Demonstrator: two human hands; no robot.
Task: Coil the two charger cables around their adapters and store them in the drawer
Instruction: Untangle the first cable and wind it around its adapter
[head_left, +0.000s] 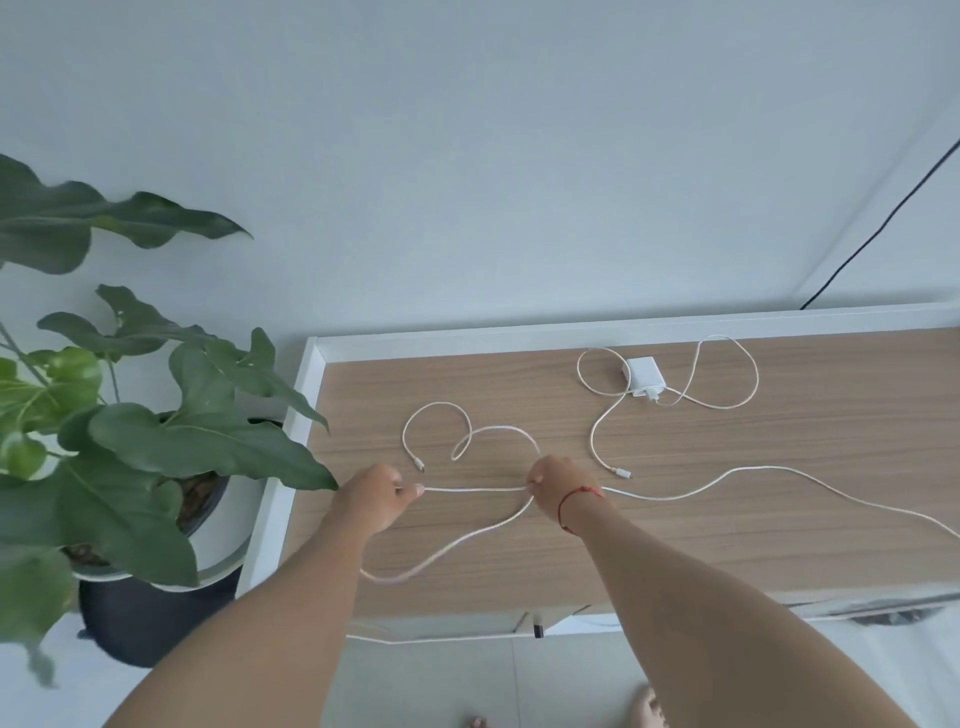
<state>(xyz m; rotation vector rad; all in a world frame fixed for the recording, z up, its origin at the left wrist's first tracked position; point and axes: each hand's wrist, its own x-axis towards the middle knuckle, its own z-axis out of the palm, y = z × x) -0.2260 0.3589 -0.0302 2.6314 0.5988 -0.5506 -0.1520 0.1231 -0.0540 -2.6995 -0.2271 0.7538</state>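
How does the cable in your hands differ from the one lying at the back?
The held cable is gripped by the left hand and right hand, one stretch taut between them; the back cable lies loose, untouched. The back cable runs to a white adapter; the held cable's adapter is out of view. Both are pale and uncoiled.

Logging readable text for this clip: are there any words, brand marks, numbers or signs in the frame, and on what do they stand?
No readable text anywhere in this frame.
white adapter: its face looks blank; any print is too small to tell.
held cable, second cable, tabletop, plant pot, wall: no lettering, labels or signs visible.
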